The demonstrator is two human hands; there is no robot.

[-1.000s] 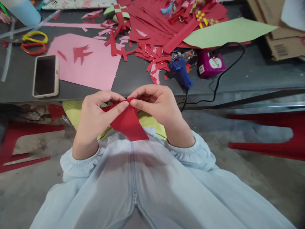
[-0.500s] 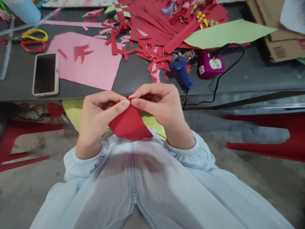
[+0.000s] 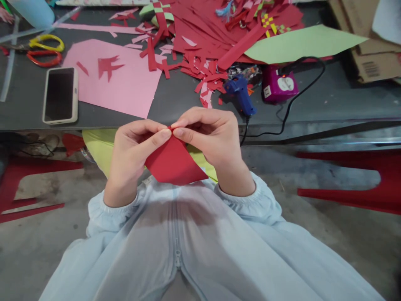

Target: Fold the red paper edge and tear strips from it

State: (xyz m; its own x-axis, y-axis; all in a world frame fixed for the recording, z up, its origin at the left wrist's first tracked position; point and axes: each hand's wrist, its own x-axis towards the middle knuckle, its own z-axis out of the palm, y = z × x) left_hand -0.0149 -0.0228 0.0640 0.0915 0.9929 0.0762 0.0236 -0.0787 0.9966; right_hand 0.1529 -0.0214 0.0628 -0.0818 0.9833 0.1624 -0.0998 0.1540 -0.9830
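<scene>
At the upper left, a bottle with blue contents [image 3: 37, 14] is cut off by the frame, and the blades of the scissors [image 3: 46, 50] are hard to make out near clear sticks [image 3: 9, 62]. A phone [image 3: 60, 95] lies face up, its screen dark, touching or just beside the pink sheet [image 3: 115, 92]; which, I cannot tell. The left hand [image 3: 133, 152] pinches the red paper [image 3: 175, 165] by its top edge between thumb and fingers; its other fingertips are hidden. The paper hangs in front of the jacket, just off the table's near edge, its upper left part covered by that hand. The right hand [image 3: 209, 136] pinches the same edge, thumb tip almost meeting the left one, so any fold there is hidden. Beyond lie tangled red scraps [image 3: 213, 79], then a blue glue gun [image 3: 242, 96], a purple box [image 3: 280, 85] and a cardboard box [image 3: 372, 62], cut off at the right
</scene>
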